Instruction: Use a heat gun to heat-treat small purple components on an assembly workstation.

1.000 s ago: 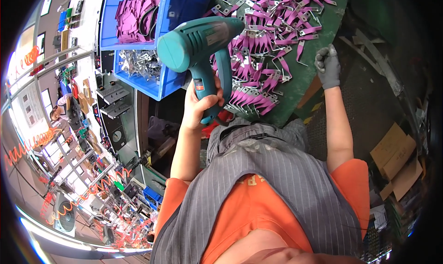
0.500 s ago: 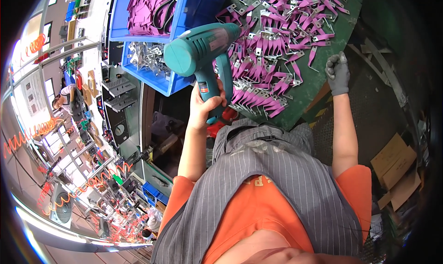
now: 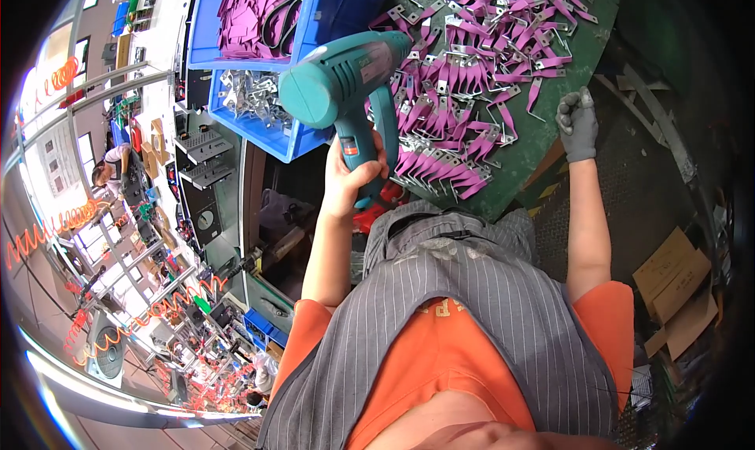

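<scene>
My left hand (image 3: 354, 172) grips the handle of a teal heat gun (image 3: 342, 80), whose nozzle points up and to the right over many metal brackets with pink sleeves (image 3: 487, 61). Several of these stand in a slanted row (image 3: 440, 171) near the bench's front. My right hand (image 3: 576, 126), in a grey glove, is raised at the right edge of the green bench (image 3: 586, 33) with its fingers curled; whatever they may hold is too small to make out.
Blue bins hold pink sleeves (image 3: 252, 18) and bare metal parts (image 3: 248, 100). Cardboard (image 3: 668, 285) lies on the floor at right. A co-worker (image 3: 110, 175) is at a long workbench to the left, among orange coiled hoses (image 3: 47, 238).
Since a second ago the whole view has shifted slightly right, and both my hands sit a little lower against the bench. My left hand still holds the heat gun; little has moved since half a second ago.
</scene>
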